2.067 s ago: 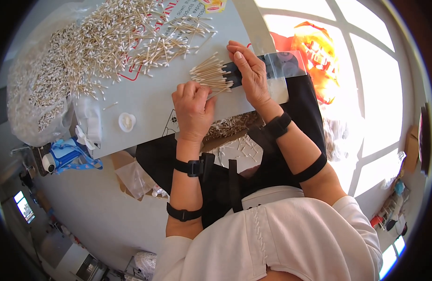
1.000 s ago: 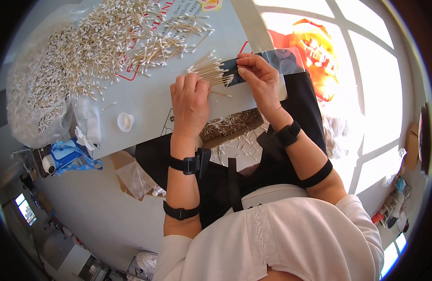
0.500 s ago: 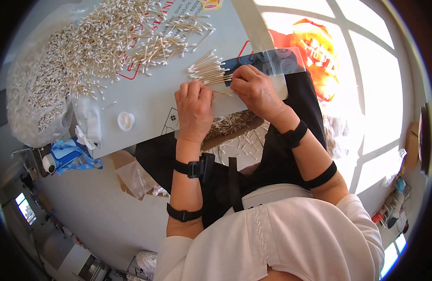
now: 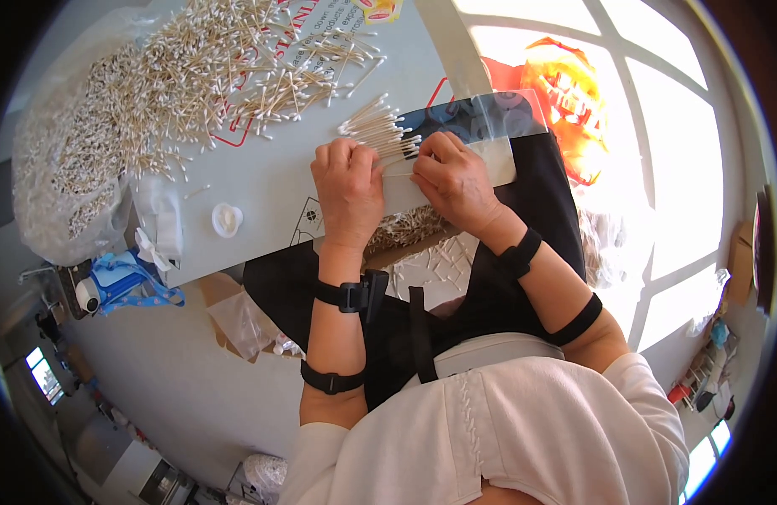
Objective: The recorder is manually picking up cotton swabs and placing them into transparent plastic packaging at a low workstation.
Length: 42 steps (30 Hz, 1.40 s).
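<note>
At the table's near edge, my left hand (image 4: 348,192) and my right hand (image 4: 456,178) face each other with fingers pinched. A thin cotton swab (image 4: 397,175) spans the gap between them, its ends at my fingertips. Just beyond my fingers lies a loose row of cotton swabs (image 4: 377,124), side by side on the table, with their tips to left and right. Farther left a large heap of cotton swabs (image 4: 182,80) spreads over the table, running into a clear plastic bag (image 4: 35,198). My fingers partly hide the nearest swabs.
A small white round container (image 4: 227,220) stands on the grey table (image 4: 262,189). Below its edge is a cardboard box of swabs (image 4: 405,229), with loose swabs (image 4: 443,268) nearer me. A clear plastic sheet (image 4: 489,114) overhangs the right edge. An orange bag (image 4: 565,109) lies beyond.
My right hand has come slightly nearer to me, off the row of swabs. The swab between my hands now lies nearly level. My left hand has barely moved.
</note>
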Motion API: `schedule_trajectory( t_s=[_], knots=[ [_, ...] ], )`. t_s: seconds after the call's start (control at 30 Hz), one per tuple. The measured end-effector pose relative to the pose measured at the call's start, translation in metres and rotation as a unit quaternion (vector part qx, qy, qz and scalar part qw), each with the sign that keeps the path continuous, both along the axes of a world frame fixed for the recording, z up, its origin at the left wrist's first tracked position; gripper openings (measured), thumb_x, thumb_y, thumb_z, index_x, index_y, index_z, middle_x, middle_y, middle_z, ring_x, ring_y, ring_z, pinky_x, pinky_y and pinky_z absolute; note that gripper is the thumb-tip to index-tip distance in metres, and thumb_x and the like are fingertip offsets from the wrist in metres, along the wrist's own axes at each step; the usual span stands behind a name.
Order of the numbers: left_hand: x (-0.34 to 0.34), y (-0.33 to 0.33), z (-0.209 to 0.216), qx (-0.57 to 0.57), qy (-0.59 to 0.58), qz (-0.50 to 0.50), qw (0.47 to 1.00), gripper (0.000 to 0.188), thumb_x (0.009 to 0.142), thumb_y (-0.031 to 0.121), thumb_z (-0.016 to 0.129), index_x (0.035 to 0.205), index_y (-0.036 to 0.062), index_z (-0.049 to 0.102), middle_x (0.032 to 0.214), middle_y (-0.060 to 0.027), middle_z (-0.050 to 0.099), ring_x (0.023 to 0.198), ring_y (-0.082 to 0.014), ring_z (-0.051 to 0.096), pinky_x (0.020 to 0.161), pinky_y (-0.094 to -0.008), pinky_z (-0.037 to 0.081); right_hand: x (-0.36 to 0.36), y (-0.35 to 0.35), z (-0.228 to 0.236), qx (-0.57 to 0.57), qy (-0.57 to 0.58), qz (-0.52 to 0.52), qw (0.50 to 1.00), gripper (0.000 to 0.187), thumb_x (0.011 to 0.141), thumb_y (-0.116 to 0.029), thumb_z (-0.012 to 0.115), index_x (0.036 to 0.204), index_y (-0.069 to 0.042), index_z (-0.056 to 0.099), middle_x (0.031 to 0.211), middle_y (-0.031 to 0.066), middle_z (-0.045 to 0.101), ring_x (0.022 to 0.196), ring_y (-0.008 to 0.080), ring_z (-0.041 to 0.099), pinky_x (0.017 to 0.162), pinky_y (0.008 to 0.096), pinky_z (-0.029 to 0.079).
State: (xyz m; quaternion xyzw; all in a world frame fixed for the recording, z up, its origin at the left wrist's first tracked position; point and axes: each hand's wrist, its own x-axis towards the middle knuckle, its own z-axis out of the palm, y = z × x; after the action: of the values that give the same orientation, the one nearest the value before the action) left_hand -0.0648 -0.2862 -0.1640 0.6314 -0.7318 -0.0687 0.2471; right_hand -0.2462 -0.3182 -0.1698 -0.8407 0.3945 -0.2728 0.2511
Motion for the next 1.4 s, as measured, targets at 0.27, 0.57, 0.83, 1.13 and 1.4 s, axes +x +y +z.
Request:
schedule_trajectory(
  t_s=[0.27, 0.57, 0.83, 1.13, 1.4],
  knots=[
    [0.002, -0.019, -0.032, -0.086, 0.454, 0.146, 0.874, 0.048, 0.103, 0.024, 0.05, 0.144, 0.0014, 0.039, 0.146, -0.0156, 0.043, 0.138, -0.028, 0.038, 0.114, -0.0407, 0.029, 0.032, -0.025, -0.009, 0.024, -0.221, -0.115, 0.968, 0.036, 0.087, -0.007, 0.066, 0.121, 0.001, 0.058, 0.139, 0.0192, 0.046, 0.119, 0.0347, 0.055, 0.099, 0.0379, 0.046],
    [-0.01, -0.043, -0.029, -0.081, 0.608, 0.131, 0.779, 0.055, 0.104, 0.035, 0.045, 0.144, -0.0034, 0.037, 0.147, -0.0216, 0.041, 0.139, -0.0295, 0.037, 0.117, -0.0426, 0.026, 0.064, -0.056, -0.024, 0.119, -0.337, -0.108, 0.927, 0.037, 0.102, -0.019, 0.051, 0.129, 0.005, 0.053, 0.138, 0.0228, 0.051, 0.125, 0.0353, 0.052, 0.105, 0.0363, 0.041],
    [0.009, -0.032, -0.025, -0.094, 0.48, 0.149, 0.86, 0.035, 0.098, 0.018, 0.056, 0.128, -0.0003, 0.055, 0.131, -0.0147, 0.055, 0.126, -0.0268, 0.049, 0.106, -0.0393, 0.038, 0.056, -0.057, -0.031, 0.184, -0.405, -0.121, 0.888, 0.031, 0.098, -0.016, 0.057, 0.121, 0.005, 0.06, 0.133, 0.0193, 0.056, 0.118, 0.0271, 0.058, 0.098, 0.0327, 0.046],
    [0.018, -0.025, -0.022, -0.1, 0.094, 0.159, 0.978, 0.019, 0.078, -0.001, 0.07, 0.095, 0.0062, 0.07, 0.096, -0.0078, 0.06, 0.095, -0.027, 0.055, 0.082, -0.0381, 0.048, 0.048, -0.068, -0.018, 0.063, -0.134, -0.05, 0.988, 0.009, 0.081, -0.009, 0.07, 0.087, -0.004, 0.068, 0.094, 0.0081, 0.062, 0.083, 0.024, 0.064, 0.074, 0.0341, 0.052],
    [0.015, -0.023, -0.024, -0.093, 0.05, 0.136, 0.985, 0.018, 0.074, 0.001, 0.071, 0.091, 0.0076, 0.068, 0.092, -0.006, 0.058, 0.092, -0.0293, 0.054, 0.08, -0.0415, 0.046, 0.056, -0.074, -0.022, -0.009, -0.055, -0.065, 0.996, 0.005, 0.078, -0.01, 0.068, 0.078, -0.006, 0.065, 0.087, 0.0072, 0.059, 0.081, 0.0282, 0.062, 0.071, 0.0377, 0.051]
  ],
)
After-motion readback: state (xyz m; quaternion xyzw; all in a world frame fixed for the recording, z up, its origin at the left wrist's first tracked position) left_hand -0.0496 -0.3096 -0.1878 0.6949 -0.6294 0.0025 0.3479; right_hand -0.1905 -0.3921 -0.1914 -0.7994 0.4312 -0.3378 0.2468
